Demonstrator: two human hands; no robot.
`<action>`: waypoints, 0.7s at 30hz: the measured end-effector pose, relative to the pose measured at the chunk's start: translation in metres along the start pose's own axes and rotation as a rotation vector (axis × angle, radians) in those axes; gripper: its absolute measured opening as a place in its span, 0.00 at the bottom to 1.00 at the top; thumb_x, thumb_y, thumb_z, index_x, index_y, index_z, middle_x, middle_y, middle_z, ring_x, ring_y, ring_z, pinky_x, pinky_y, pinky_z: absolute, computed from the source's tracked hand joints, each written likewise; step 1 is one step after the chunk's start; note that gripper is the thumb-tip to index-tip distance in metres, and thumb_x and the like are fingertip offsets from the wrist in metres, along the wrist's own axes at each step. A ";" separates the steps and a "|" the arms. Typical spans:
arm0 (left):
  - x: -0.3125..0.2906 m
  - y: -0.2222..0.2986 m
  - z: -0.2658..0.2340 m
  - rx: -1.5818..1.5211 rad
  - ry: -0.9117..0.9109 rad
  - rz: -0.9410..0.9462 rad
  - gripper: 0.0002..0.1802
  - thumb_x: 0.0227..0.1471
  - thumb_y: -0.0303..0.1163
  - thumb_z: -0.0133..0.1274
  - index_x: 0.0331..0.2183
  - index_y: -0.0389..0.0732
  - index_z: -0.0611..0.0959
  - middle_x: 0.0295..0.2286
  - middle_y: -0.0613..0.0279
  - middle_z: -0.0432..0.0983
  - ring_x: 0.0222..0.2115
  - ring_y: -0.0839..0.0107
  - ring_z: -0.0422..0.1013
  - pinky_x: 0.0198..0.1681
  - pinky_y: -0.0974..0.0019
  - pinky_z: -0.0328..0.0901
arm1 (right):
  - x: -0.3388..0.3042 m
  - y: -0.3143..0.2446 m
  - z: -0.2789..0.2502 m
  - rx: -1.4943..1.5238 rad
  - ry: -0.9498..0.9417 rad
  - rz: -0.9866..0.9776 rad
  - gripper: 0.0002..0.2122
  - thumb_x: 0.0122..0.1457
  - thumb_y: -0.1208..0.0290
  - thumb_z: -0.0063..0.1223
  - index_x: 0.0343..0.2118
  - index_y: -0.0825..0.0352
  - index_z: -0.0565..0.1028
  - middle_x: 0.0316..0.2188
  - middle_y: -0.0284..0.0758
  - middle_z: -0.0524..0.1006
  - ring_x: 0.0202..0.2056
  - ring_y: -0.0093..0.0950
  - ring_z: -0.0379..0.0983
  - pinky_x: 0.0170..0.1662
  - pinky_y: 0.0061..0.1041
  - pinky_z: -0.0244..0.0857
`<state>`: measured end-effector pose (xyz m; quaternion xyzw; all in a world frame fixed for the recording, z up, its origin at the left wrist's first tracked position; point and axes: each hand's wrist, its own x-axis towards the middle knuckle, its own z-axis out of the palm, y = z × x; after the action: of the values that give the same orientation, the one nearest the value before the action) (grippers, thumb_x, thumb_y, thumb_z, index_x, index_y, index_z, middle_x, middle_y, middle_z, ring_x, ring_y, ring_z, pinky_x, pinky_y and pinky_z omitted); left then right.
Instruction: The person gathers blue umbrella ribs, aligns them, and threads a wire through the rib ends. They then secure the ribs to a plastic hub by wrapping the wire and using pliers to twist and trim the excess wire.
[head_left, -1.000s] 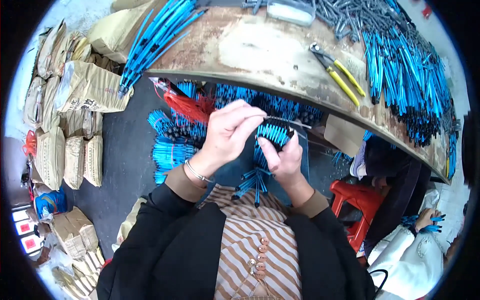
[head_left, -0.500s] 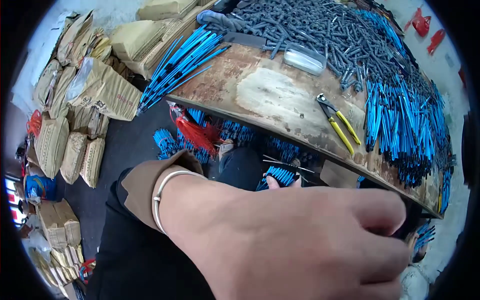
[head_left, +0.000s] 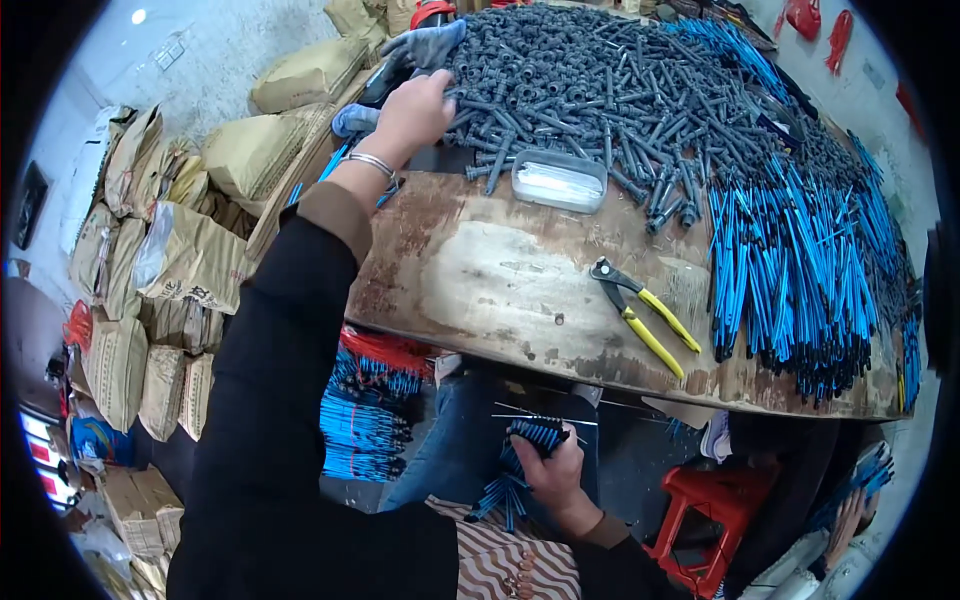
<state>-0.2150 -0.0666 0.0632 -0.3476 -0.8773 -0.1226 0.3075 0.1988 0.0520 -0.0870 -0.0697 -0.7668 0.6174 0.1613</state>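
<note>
Brown sacks [head_left: 195, 255] are being seen stacked; left hand [head_left: 415, 112] is being held at the grey plug heap [head_left: 570, 85], whether anything is being gripped cannot be told; blue stick bundle [head_left: 540, 432] is being clasped by right hand [head_left: 557, 478], before the desk [head_left: 500, 275]; yellow-handled pliers [head_left: 648, 318], loose blue sticks [head_left: 785, 270] are being borne thereon

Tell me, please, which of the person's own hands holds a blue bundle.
The right hand grips the bundle, low in view; the left hand is beside the grey parts.
</note>
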 end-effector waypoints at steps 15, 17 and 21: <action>0.010 0.042 -0.002 -0.784 0.061 -0.542 0.20 0.49 0.26 0.51 0.46 0.39 0.70 0.33 0.54 0.71 0.32 0.61 0.73 0.31 0.63 0.70 | 0.007 -0.008 -0.006 -0.089 -0.004 -0.075 0.09 0.48 0.78 0.59 0.32 0.70 0.72 0.24 0.34 0.78 0.21 0.27 0.73 0.27 0.22 0.66; -0.024 0.063 -0.037 -1.424 -0.001 -0.659 0.20 0.51 0.22 0.51 0.47 0.37 0.70 0.34 0.56 0.68 0.33 0.63 0.73 0.34 0.67 0.72 | -0.001 -0.011 0.000 -0.084 -0.008 -0.094 0.11 0.48 0.77 0.59 0.33 0.71 0.70 0.23 0.35 0.77 0.21 0.27 0.73 0.26 0.22 0.66; -0.122 0.117 -0.086 -1.871 -0.205 -0.662 0.24 0.53 0.20 0.47 0.53 0.37 0.66 0.38 0.50 0.73 0.37 0.58 0.74 0.38 0.68 0.72 | -0.011 -0.008 0.007 -0.065 0.010 -0.128 0.18 0.49 0.73 0.60 0.40 0.75 0.66 0.21 0.39 0.76 0.18 0.33 0.72 0.22 0.27 0.65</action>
<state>-0.0264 -0.0835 0.0548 -0.1968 -0.5024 -0.8135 -0.2169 0.2072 0.0407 -0.0826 -0.0291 -0.7885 0.5802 0.2019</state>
